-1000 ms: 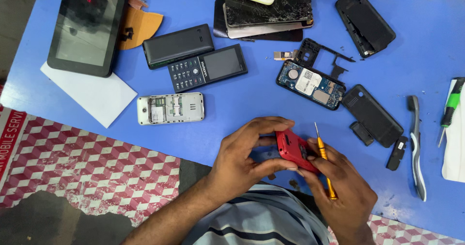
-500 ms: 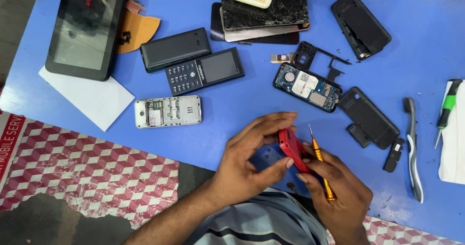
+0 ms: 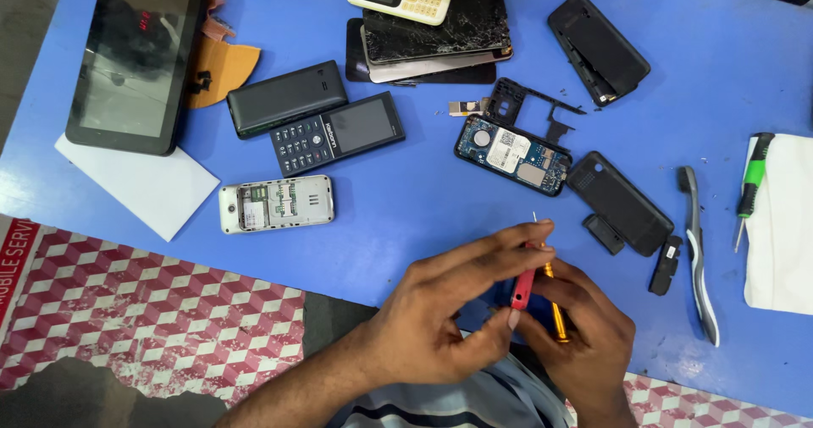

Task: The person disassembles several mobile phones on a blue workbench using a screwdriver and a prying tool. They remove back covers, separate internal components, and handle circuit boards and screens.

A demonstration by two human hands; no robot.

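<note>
- Red phone shell (image 3: 522, 290), edge-on at the bench's (image 3: 423, 216) near edge, pinched by our left hand (image 3: 440, 318).
- Right hand (image 3: 584, 335) grips shell and yellow screwdriver (image 3: 555, 309), tip raised, not seated.
- Opened blue circuit board (image 3: 512, 154) and black covers lie mid-bench; this shell looks unfinished.

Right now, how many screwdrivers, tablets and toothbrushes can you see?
Screwdrivers: 2 (yellow-handled metal screwdriver in the right hand, green-handled screwdriver on the white cloth)
Black flat tablets: 1
Grey plastic toothbrushes: 1
Total: 4
</note>
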